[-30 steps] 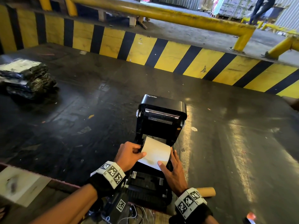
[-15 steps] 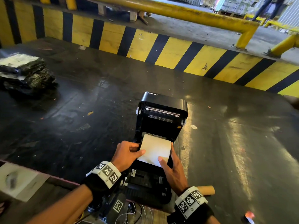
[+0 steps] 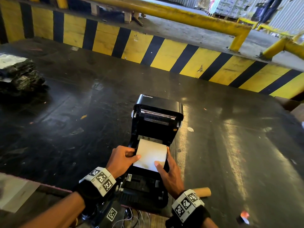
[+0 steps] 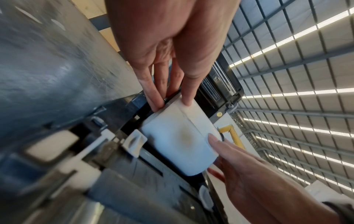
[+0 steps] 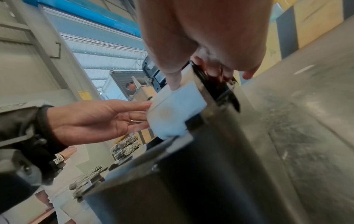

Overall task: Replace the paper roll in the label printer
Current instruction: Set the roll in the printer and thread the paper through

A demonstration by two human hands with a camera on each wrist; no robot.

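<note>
A black label printer (image 3: 158, 119) stands on the dark table (image 3: 65, 122) with its lid raised. A white paper roll (image 3: 150, 154) sits low in its open bay. My left hand (image 3: 128, 156) pinches the roll's left end, thumb on top. My right hand (image 3: 164, 165) holds the right end, thumb on the paper. In the left wrist view the roll (image 4: 180, 139) lies between my left fingers (image 4: 153, 97) and the right hand (image 4: 249, 174). The right wrist view shows the roll (image 5: 172, 112) over the printer wall (image 5: 191, 174). An empty cardboard core (image 3: 203, 191) lies right of the printer.
Black wrapped bundles (image 3: 18, 74) sit at the far left of the table. A yellow-and-black striped barrier (image 3: 164, 53) runs along the back, with a yellow rail (image 3: 181, 18) behind it. White paper (image 3: 13, 193) lies at the near-left edge, and loose wires (image 3: 131, 218) hang below the printer.
The roll has sunk a little deeper into the printer's bay and lies flatter. Both hands have followed it down and kept their hold.
</note>
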